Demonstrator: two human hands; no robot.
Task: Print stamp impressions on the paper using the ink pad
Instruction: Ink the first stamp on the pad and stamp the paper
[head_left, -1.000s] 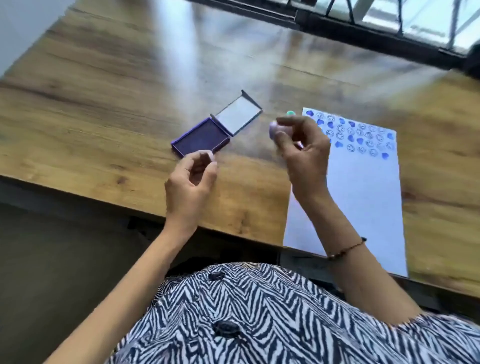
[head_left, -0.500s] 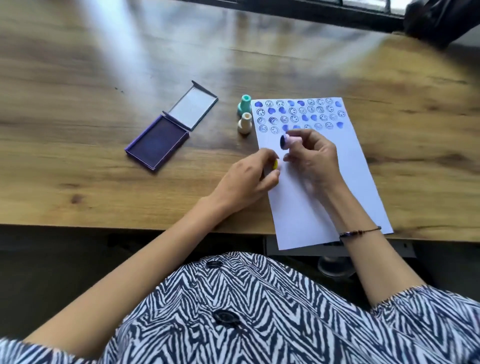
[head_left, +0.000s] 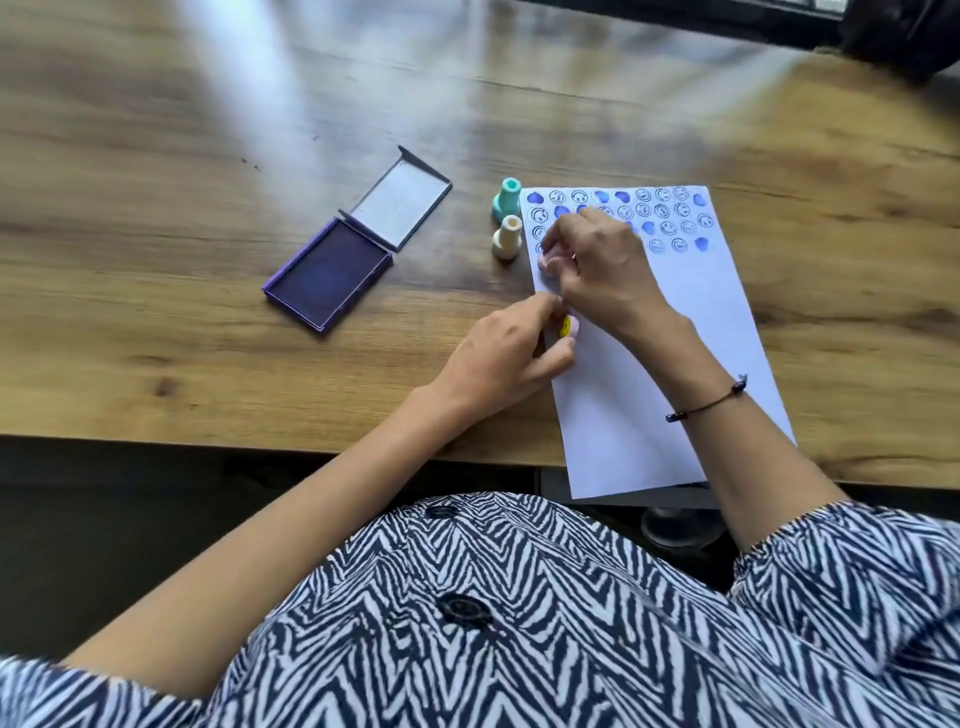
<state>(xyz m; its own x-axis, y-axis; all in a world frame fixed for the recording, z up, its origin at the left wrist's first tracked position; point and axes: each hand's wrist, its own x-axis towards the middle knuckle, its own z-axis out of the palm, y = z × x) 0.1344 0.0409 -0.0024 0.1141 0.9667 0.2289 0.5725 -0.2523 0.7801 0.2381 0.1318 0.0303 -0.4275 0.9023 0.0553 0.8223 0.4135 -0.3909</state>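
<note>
A white paper lies on the wooden table, its top rows filled with blue smiley and heart prints. My right hand grips a small pink stamp and holds it down near the paper's left edge, under the printed rows. My left hand rests at the paper's left edge, closed on a small yellow stamp. The open purple ink pad sits to the left, its lid folded back.
A teal stamp and a cream stamp stand upright just left of the paper's top corner. The table's near edge runs below my hands. A dark object sits at the far right corner.
My right hand brought the pink stamp from mid-air down onto the paper's left side. My left hand came over to the paper's edge. The view tilted down.
</note>
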